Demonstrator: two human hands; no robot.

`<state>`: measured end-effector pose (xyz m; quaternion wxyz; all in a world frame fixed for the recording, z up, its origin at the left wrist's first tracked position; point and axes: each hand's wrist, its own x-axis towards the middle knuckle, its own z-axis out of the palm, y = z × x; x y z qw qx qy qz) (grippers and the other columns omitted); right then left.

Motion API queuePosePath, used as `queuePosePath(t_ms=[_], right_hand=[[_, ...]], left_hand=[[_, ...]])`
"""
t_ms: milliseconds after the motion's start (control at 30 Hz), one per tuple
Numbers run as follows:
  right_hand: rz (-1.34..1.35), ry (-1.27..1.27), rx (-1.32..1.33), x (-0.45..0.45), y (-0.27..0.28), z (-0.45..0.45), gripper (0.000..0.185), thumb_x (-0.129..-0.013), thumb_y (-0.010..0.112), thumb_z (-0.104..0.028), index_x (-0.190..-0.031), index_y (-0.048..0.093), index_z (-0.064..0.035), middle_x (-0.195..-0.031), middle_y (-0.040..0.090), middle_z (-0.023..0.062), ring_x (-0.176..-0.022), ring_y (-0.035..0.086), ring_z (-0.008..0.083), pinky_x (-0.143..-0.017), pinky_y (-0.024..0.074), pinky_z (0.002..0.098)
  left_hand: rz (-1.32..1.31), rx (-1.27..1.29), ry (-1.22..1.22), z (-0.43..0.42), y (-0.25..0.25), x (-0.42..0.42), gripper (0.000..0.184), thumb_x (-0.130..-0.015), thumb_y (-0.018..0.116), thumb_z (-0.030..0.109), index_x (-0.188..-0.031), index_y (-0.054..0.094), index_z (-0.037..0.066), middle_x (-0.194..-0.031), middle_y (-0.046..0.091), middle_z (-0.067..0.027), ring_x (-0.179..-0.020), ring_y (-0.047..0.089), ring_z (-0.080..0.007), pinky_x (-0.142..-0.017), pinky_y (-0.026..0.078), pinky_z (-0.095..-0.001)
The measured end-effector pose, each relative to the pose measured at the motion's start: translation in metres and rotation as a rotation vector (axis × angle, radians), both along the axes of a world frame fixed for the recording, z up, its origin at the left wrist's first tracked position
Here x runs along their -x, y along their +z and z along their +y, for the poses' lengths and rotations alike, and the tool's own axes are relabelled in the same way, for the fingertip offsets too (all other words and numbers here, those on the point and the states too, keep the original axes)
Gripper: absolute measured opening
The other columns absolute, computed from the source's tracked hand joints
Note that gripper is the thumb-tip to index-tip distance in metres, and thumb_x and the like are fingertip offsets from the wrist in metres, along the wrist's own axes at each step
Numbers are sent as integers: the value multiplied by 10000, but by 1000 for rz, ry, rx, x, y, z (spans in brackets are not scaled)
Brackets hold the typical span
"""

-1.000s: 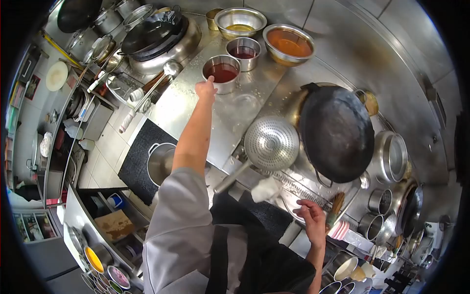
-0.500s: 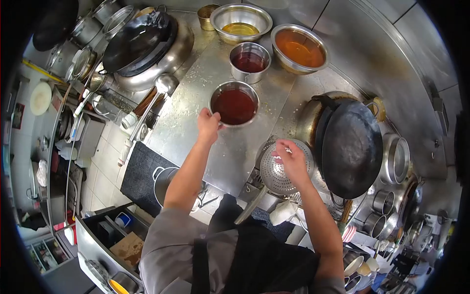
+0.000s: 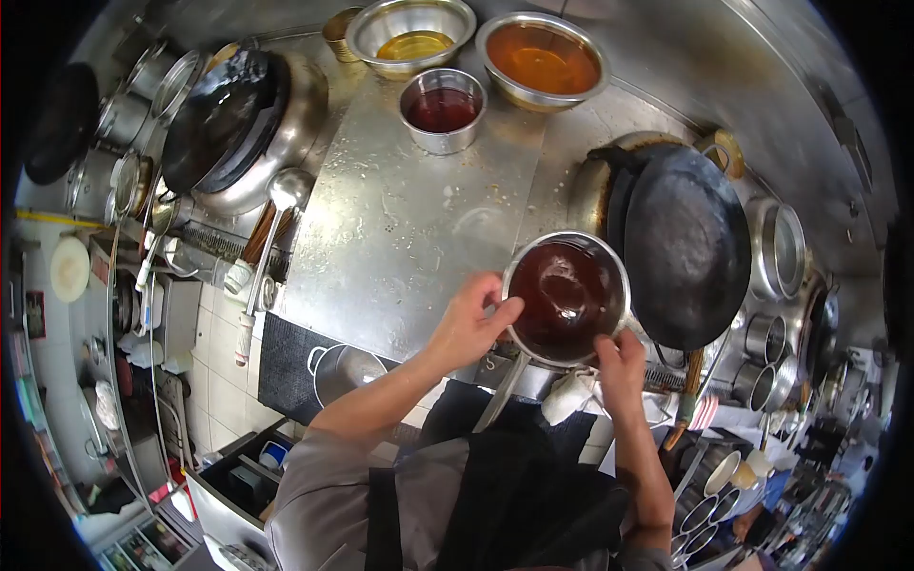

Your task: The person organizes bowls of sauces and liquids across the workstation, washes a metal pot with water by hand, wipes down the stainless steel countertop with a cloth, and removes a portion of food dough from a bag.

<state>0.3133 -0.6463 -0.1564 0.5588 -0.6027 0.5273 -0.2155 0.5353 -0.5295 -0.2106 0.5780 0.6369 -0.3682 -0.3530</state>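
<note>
A round metal pot of dark red liquid is held between my two hands, over the front edge of the steel counter. My left hand grips its left rim, thumb on top. At the lower right of the rim is my right hand, its fingers closed on the pot. Beneath the pot, the perforated strainer is mostly hidden; its handle sticks out toward my apron. To the right, close by, stands a large black wok. A white cloth lies just below the pot.
A second pot of red liquid stands at the back of the steel counter, near a bowl of yellow oil and a bowl of orange liquid. A ladle and another wok are at left.
The pot of red liquid has come from the back of the counter toward me and to the right, over the strainer. My right hand has risen and taken hold of it too.
</note>
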Motion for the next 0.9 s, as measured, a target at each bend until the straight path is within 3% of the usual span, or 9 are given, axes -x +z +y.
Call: queuePosePath(t_ms=[100, 167, 233, 367, 600, 700, 833, 867, 900], right_hand=[[25, -156, -94, 50, 20, 6, 145, -882, 561, -64, -931, 625, 56, -807, 651, 51, -717, 564, 92, -643, 465, 272], [-52, -252, -117, 81, 24, 18, 148, -897, 555, -62, -983, 628, 33, -869, 663, 51, -739, 594, 101, -653, 495, 266], [-78, -382, -156, 110, 36, 30, 158, -906, 556, -67, -1021, 621, 22, -916, 671, 62, -769, 636, 126, -690, 546, 289], [-124, -581, -139, 173, 42, 54, 194, -926, 545, -99, -1077, 615, -1, -940, 677, 58, -774, 668, 142, -673, 575, 300], [-15, -776, -20, 278, 43, 93, 249, -956, 598, -211, -1057, 616, 16, -935, 696, 87, -734, 670, 141, -593, 538, 276], [-12, -856, -89, 322, 52, 96, 283, -948, 609, -278, -1021, 632, -6, -888, 684, 58, -704, 645, 129, -590, 506, 259], [-22, -1042, -38, 393, 20, 85, 298, -922, 526, -161, -1105, 600, 61, -980, 684, 143, -789, 696, 229, -696, 602, 347], [-35, -1069, -40, 407, 14, 78, 298, -917, 514, -141, -1115, 589, 69, -994, 682, 156, -784, 698, 244, -698, 607, 352], [-19, -1121, -18, 412, 12, 69, 293, -914, 507, -131, -1111, 582, 73, -989, 675, 161, -771, 698, 253, -698, 611, 361]], left_hand=[[-257, 117, -56, -36, 11, -39, 221, -948, 692, 209, -1086, 553, 105, -1059, 623, -30, -936, 599, -125, -695, 560, -328], [222, 104, 250, -77, -15, -100, 293, -936, 711, 265, -1117, 575, 79, -1075, 630, -42, -897, 605, -125, -724, 541, -313], [191, 61, 602, -121, -67, -189, 522, -888, 753, 395, -1140, 542, -10, -992, 606, -87, -797, 580, -154, -659, 521, -302], [518, -125, 802, -164, -73, -264, 494, -845, 789, 237, -1123, 546, -91, -1124, 555, -195, -957, 596, -288, -674, 624, -429], [542, -91, 788, -188, -129, -310, 375, -820, 755, 149, -1090, 592, -54, -1144, 586, -202, -999, 604, -339, -746, 600, -518], [549, 90, 387, -160, -201, -381, 259, -871, 666, 127, -1059, 623, -46, -1107, 639, -159, -988, 620, -315, -821, 553, -501], [121, -165, 75, -128, -163, -402, 340, -877, 617, 33, -1201, 555, -50, -1100, 617, -183, -959, 629, -338, -802, 590, -496], [514, -113, 412, -129, -117, -364, 310, -852, 619, -6, -1150, 554, -56, -1029, 615, -186, -875, 639, -339, -791, 598, -498], [480, -104, 437, -124, -91, -346, 273, -844, 601, -26, -1108, 545, -66, -969, 611, -164, -823, 640, -341, -779, 607, -486]])
